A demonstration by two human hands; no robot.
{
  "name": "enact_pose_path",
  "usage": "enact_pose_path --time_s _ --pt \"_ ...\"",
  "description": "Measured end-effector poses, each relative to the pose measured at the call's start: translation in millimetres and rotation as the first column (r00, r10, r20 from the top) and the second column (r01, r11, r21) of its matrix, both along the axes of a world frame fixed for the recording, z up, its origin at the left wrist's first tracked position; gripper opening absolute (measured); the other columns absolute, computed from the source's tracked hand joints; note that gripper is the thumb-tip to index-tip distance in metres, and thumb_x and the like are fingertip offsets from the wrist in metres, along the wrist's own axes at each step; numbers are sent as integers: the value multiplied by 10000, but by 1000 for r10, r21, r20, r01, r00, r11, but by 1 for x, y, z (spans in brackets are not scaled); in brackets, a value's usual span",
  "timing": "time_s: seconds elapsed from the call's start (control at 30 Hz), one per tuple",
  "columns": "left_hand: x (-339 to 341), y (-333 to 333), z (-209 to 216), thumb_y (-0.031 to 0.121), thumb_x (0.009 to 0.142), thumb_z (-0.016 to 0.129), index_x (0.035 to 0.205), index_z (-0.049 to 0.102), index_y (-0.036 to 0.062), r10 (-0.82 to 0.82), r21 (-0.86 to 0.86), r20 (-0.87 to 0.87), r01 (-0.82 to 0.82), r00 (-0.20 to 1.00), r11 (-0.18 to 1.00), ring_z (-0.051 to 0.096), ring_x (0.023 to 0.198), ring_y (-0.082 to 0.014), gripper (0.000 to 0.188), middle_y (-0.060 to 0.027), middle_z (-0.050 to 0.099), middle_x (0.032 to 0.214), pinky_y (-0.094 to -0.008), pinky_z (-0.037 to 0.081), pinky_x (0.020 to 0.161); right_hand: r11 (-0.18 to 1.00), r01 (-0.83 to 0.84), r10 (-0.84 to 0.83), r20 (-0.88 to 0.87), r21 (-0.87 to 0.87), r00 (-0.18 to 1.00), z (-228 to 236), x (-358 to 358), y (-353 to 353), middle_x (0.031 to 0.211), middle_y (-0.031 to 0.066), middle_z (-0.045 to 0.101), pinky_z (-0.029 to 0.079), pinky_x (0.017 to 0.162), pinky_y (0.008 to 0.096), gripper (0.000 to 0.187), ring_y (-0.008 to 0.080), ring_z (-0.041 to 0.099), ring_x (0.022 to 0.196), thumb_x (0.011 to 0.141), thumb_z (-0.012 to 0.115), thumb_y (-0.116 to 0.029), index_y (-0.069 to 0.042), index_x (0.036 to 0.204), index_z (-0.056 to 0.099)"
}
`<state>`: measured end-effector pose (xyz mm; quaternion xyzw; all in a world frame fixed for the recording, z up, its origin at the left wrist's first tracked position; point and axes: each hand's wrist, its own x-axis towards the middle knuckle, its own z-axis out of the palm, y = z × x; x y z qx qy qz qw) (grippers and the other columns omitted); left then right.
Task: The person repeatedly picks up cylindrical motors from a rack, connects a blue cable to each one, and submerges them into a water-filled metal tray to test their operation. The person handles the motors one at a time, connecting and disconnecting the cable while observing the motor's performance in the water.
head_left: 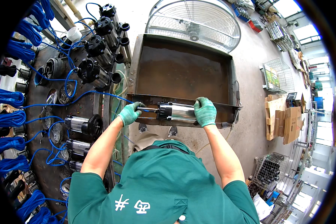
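We are holding a submersible pump (177, 112) sideways across the near rim of the rusty steel tank (227, 76), both hands in green gloves. Our right hand (205, 111) is wrapped firmly over the shiny stainless body at its right end. Our left hand (130, 113) is closed around the dark, narrow end of the pump, where the blue cable (100, 93) is leaving it and running off to the left. The pump is lying level, resting on or just above the rim; we cannot tell whether it is touching the metal.

As we judge it, we are carrying the pump between the bench and the tank, at the point where it is crossing the tank's edge. The next move is calling for a steady two-handed grip, since the polished casing looks slippery, and for care that the trailing cable is not snagging on the bench.

The tank itself is holding a sheet of brown, murky water, and we are seeing nothing else lying in it. To our left, the round workbench (37, 112) is carrying a row of finished pumps (99, 48) with black heads at the far side, more pumps (82, 125) lying near us, and coils of blue cable (9, 119) hanging around its rim. A large floor fan (193, 22) is standing beyond the tank, and wire baskets (276, 76) are sitting on the floor to the right.
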<state>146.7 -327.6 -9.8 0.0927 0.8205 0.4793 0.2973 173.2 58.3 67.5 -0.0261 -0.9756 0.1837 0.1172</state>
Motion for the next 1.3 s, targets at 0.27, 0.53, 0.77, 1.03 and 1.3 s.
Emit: enact_pose_path --time_s 0.27,0.53,0.77,1.03,1.3 --pt "6 1 15 260 1060 598 1502 587 146 91 411 498 -327 862 851 501 777 -84 457 42 549 922 -251 477 735 1000 -1 1 1 -2 1000 -1 0 1 948 142 737 563 834 473 123 361 696 900 891 688 -198 -95 943 731" --pt "-4 1 -18 104 920 747 1289 670 24 -22 -21 28 23 999 1000 596 863 -134 385 -58 681 973 -324 523 767 1000 -12 12 -8 20 1000 1 -2 0 947 140 737 564 830 472 123 360 698 894 892 686 -198 -97 945 731" --pt "0 -4 -4 85 977 670 1575 414 107 81 344 437 -250 896 905 598 903 -146 651 -19 629 1015 -325 527 817 1000 -13 13 -22 10 1000 -2 0 1 946 144 737 562 834 476 123 364 697 891 892 684 -197 -98 947 732" --pt "10 7 -14 -7 967 678 1346 635 85 136 180 18 -137 990 974 574 904 -114 393 -15 656 1007 -299 519 821 1000 -14 14 -3 10 1000 -1 0 0 947 146 736 560 837 478 125 364 695 898 894 683 -201 -99 945 734" --pt "8 -5 -7 300 1060 648 1438 624 132 64 488 477 -325 877 810 572 823 -82 414 34 642 998 -276 511 771 1000 -21 21 -23 12 1000 0 1 -3 925 140 729 565 822 479 116 363 695 875 894 678 -209 -109 922 728"
